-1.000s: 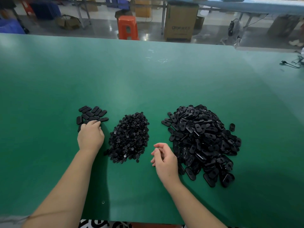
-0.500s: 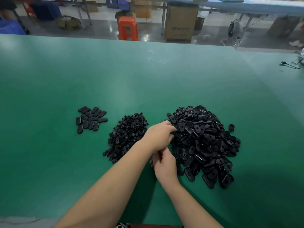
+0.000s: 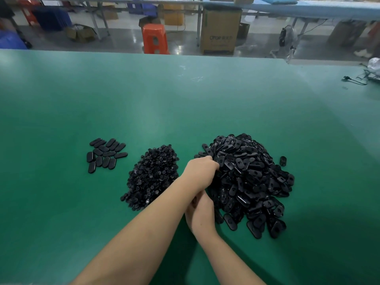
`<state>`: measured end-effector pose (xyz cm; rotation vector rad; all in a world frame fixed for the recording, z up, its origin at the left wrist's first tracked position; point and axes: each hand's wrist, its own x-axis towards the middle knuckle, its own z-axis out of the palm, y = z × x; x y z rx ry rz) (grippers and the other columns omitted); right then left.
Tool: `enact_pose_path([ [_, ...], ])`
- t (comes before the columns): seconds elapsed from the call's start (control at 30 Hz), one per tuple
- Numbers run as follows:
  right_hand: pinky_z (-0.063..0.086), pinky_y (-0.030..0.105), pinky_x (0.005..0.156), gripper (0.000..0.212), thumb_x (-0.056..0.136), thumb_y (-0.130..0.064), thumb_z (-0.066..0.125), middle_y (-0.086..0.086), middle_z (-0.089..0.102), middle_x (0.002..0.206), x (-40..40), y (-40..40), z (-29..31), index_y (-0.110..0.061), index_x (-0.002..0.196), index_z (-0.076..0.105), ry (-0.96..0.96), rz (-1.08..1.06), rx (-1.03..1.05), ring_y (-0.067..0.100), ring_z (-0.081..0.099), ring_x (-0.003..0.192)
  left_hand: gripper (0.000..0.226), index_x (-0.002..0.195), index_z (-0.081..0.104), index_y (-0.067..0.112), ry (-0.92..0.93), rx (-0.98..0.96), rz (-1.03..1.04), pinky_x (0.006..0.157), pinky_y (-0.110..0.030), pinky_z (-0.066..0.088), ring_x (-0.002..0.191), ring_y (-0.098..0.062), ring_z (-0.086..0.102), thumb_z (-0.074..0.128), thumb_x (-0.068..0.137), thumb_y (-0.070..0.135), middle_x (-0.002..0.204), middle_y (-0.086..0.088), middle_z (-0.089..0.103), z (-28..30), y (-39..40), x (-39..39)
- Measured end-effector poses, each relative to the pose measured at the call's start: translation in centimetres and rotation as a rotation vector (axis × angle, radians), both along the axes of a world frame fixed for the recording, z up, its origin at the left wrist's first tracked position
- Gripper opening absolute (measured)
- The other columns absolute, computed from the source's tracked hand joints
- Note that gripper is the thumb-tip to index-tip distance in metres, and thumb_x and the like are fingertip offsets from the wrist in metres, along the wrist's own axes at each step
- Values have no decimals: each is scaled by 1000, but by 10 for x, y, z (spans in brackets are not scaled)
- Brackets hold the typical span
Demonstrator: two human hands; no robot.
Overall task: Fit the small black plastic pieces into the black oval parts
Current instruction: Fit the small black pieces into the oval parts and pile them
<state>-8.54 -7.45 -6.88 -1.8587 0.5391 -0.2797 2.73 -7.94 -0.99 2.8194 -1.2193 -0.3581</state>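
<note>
A big heap of black oval parts (image 3: 250,182) lies right of centre on the green table (image 3: 185,99). Left of it is a smaller heap of small black plastic pieces (image 3: 152,175). Several oval parts (image 3: 104,154) lie flat in a loose group at the far left. My left hand (image 3: 200,171) reaches across to the left edge of the oval heap, its fingers curled into the parts and its fingertips hidden. My right hand (image 3: 202,214) rests at the heap's near-left side, partly under my left wrist, so its fingers are hidden.
One stray oval part (image 3: 283,160) lies just right of the big heap. A black cable (image 3: 353,80) lies at the table's far right. Beyond the far edge stand an orange stool (image 3: 155,39) and a cardboard box (image 3: 221,31).
My left hand left the flat group at the far left and crossed over to the oval heap, where it has stayed. My right hand has barely moved.
</note>
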Motion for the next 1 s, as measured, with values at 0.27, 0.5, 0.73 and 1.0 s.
enact_pose_path([
  [0.27, 51, 38, 66, 20, 92, -6, 57, -3, 71, 76, -5, -1, 10, -25, 87, 60, 72, 36, 25, 20, 66, 72, 28, 117, 70, 17, -48, -350, 62, 75, -36, 52, 94, -23, 62, 47, 103, 27, 107, -1, 63, 1, 21, -8],
  [0.5, 57, 48, 71, 22, 96, -9, 49, -2, 69, 79, -5, 2, 8, -28, 97, 60, 4, 60, 29, 17, 68, 69, 18, 76, 71, 22, 627, -1064, 615, 46, -13, 34, 46, -2, 38, 70, 94, 25, 53, 17, 52, 4, 68, -13],
  [0.73, 57, 40, 67, 23, 102, -12, 48, -8, 70, 82, -4, 2, 3, -34, 103, 56, -30, 33, 54, 9, 65, 59, 24, 83, 77, 16, 832, -1181, 762, 46, -25, 31, 49, -14, 37, 61, 100, 14, 68, -9, 57, -12, 96, -23],
  [1.0, 50, 20, 52, 26, 106, -13, 44, 2, 69, 84, -5, 2, 6, -37, 111, 55, -101, -43, 133, 10, 63, 57, 18, 101, 73, 22, 702, -1028, 655, 47, -20, 41, 48, -6, 47, 63, 97, 7, 82, -7, 74, -16, 110, -40],
])
